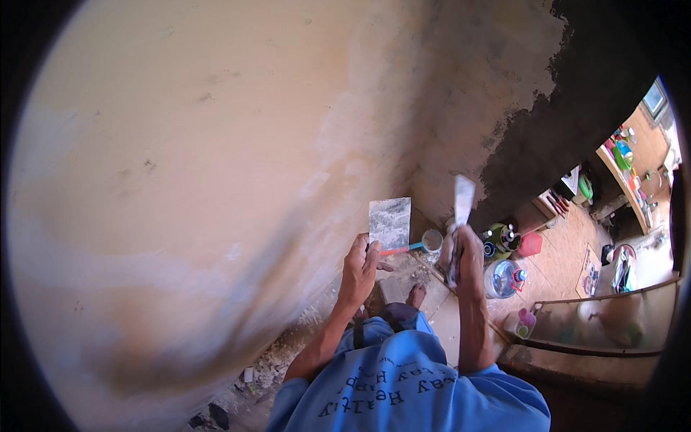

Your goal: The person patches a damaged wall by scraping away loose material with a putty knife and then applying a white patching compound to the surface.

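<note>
My left hand [360, 265] is closed on a wide, flat putty spreader [389, 222] with a red lower edge; grey-white putty smears its upright blade. To its right, my right hand [466, 253] grips a putty knife [464, 198], its narrower, whitish blade pointing up. The knife's handle is mostly hidden in the fingers. Both tools are held apart from each other, in front of a cream wall [201, 165] with whitish patches. Below and between the hands, a small round container [432, 241] stands low down, beside a blue stick-like piece.
A dark unevenly edged area [554, 137] covers the right-hand wall. On the tiled floor at right are a clear water jug [502, 279], a green gas cylinder [505, 241] and a pink container [530, 245]. Rubble and dust [270, 363] lie along the wall's foot. A low partition [612, 320] stands lower right.
</note>
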Demonstrator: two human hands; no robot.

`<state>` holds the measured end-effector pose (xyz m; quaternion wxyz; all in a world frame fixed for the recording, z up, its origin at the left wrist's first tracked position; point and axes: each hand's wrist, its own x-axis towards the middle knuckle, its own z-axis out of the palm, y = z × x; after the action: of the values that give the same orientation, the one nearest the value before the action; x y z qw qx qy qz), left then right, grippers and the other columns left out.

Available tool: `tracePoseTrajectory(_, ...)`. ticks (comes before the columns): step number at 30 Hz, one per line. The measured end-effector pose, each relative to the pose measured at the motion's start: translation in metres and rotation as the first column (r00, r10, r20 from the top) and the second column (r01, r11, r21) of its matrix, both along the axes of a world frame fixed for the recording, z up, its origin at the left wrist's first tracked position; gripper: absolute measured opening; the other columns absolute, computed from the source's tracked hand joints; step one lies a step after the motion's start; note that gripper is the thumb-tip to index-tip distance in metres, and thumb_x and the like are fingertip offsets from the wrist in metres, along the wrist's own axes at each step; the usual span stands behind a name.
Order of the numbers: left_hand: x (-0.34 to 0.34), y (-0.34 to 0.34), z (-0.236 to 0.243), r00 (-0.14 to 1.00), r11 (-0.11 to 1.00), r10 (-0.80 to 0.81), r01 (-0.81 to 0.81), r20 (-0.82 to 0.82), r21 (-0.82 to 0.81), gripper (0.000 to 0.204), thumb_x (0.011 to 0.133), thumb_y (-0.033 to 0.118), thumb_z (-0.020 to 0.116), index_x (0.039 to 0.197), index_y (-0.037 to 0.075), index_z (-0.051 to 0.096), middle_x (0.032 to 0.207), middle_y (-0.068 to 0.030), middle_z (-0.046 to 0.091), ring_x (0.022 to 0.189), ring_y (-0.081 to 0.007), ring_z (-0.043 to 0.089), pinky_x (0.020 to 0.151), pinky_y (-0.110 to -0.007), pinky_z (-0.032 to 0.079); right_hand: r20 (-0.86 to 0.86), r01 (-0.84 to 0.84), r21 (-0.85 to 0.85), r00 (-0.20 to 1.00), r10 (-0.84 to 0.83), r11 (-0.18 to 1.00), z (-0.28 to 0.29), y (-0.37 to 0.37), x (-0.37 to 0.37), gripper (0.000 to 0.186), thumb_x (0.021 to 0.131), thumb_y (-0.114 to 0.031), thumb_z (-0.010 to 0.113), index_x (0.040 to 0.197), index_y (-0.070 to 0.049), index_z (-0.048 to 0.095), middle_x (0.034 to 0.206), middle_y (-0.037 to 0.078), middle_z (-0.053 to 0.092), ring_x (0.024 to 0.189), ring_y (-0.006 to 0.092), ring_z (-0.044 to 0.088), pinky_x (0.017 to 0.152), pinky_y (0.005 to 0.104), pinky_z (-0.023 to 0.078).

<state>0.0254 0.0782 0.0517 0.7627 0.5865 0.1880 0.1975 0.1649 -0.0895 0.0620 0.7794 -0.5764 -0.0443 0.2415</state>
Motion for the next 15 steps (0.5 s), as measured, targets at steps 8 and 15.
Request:
tracePoseTrajectory(8,0.015,-0.008,-0.012,0.996,0.907,0.063,-0.086,0.069,0.413,0.034,0.102,0.017,0.046,0.132,0.002,0.051,0.107,-0.0181,0.068,0.091,-0.0268,0.069,0.079,-0.039,0.054,-0.301,-0.402,0.186,0.845,0.441,0.897,0.031,0.028,-0.078,0.027,0.101,-0.027,0.047,0.092,-0.004,0.057,0.062,0.003,0.056,0.045,0.0107,0.05,0.043,0.0233,0.041)
tracePoseTrajectory(15,0.014,-0.014,-0.024,0.992,0.907,0.122,-0.094,-0.044,0.41,0.037,0.099,0.015,0.044,0.132,0.001,0.051,0.095,-0.021,0.069,0.084,-0.0335,0.069,0.071,-0.04,0.052,-0.318,-0.336,0.221,0.863,0.394,0.915,0.032,0.034,-0.07,0.029,0.101,-0.028,0.047,0.092,-0.003,0.058,0.061,0.003,0.055,0.045,0.0116,0.051,0.043,0.0246,0.041)
